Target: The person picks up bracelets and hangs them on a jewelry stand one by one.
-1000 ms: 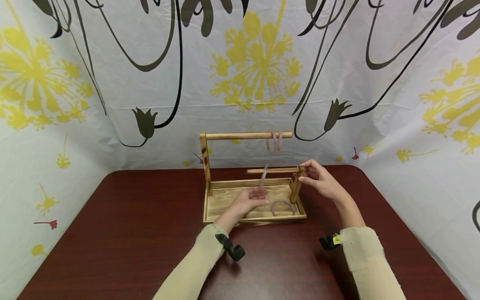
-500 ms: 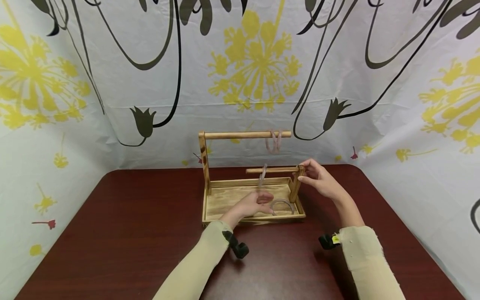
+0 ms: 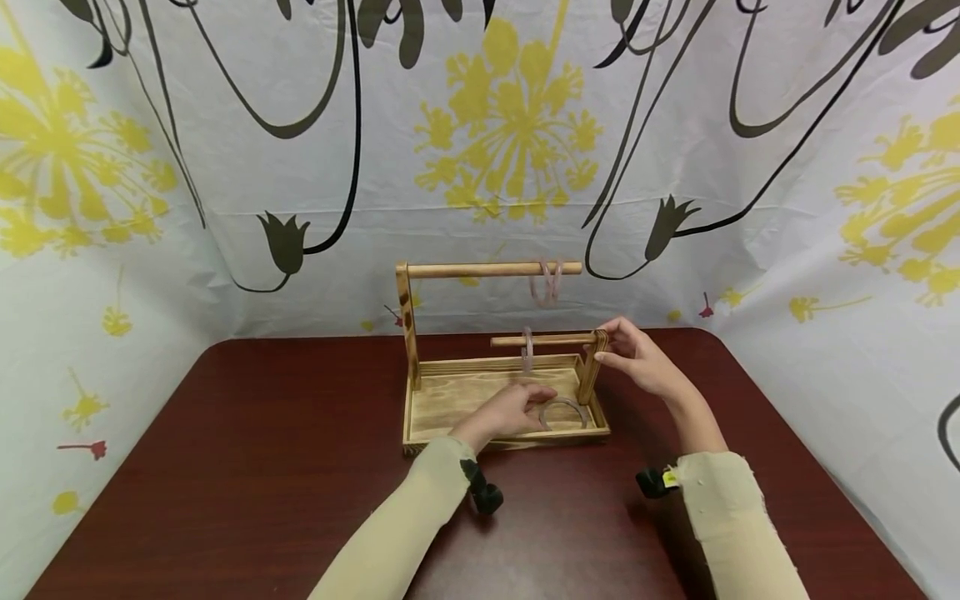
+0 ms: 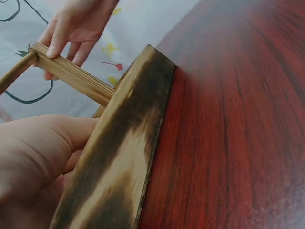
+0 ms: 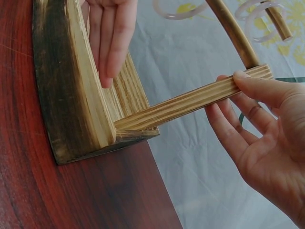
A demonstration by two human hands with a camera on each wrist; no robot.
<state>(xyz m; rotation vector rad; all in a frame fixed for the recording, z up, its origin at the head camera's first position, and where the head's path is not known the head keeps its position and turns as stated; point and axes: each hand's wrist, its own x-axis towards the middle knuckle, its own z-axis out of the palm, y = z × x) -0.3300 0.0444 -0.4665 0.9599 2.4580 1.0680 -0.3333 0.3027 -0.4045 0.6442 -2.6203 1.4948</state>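
A wooden bangle stand (image 3: 450, 442) with a tray base sits on the table. My right hand (image 3: 637, 358) pinches the top of its short post (image 5: 190, 101) between thumb and fingers. Inside the tray, my left hand (image 3: 510, 410) reaches beside a greyish bangle (image 3: 562, 402) that leans there; whether it touches the bangle is hard to tell. Its fingers (image 5: 114, 47) look fairly straight in the right wrist view. One translucent bangle (image 3: 527, 350) hangs on the lower bar (image 3: 566, 339). Pinkish bangles (image 3: 546, 283) hang near the free end of the upper bar (image 3: 472, 270).
The tall post (image 3: 409, 325) rises at the tray's left end. Dark red-brown table (image 3: 225, 467) surrounds the stand. A patterned white cloth (image 3: 360, 167) hangs right behind the table's far edge.
My left hand has moved right and slightly down from under the lower bar to the bangle in the tray. The hanging bangle on that bar has swung to nearly upright. My right hand stays put.
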